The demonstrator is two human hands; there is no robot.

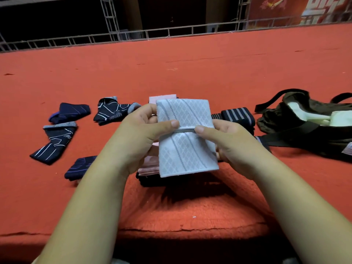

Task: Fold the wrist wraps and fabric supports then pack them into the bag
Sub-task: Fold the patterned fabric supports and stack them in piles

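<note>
Over red carpet [190, 73], white wrap [187, 149]

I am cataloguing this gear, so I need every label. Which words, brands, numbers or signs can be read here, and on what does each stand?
None can be read.
Banner, top right: large white characters, cut off and blurred.
Tag on the bag: too small.
Wrap: woven pattern only, no text.
</note>
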